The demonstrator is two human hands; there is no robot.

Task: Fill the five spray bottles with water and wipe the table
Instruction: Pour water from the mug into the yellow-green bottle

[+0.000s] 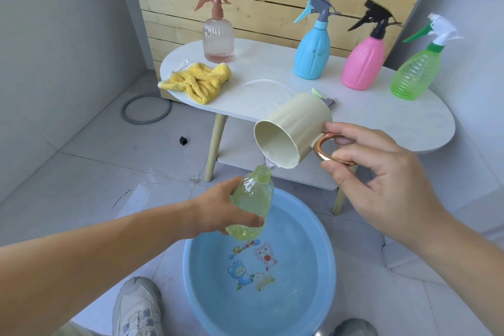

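Observation:
My left hand [218,213] grips an uncapped pale green bottle [252,199], tilted over the blue basin [324,275]. My right hand [373,172] holds a cream cup [297,128] by its copper handle, tipped so that water runs from its rim into the bottle's mouth. On the white table [272,63] stand a clear pink spray bottle [218,38], a blue one [312,52], a pink one with a black head [364,63] and a green one [416,71]. A loose spray head [324,98] lies on the table behind the cup. A yellow cloth [199,82] lies at the table's left end.
The basin holds water and sits on the tiled floor between my shoes [139,308]. Water is spilt on the tabletop near the cup. A grey ring [146,109] and a small black cap [183,141] lie on the floor at the left. A wooden slat panel stands behind the table.

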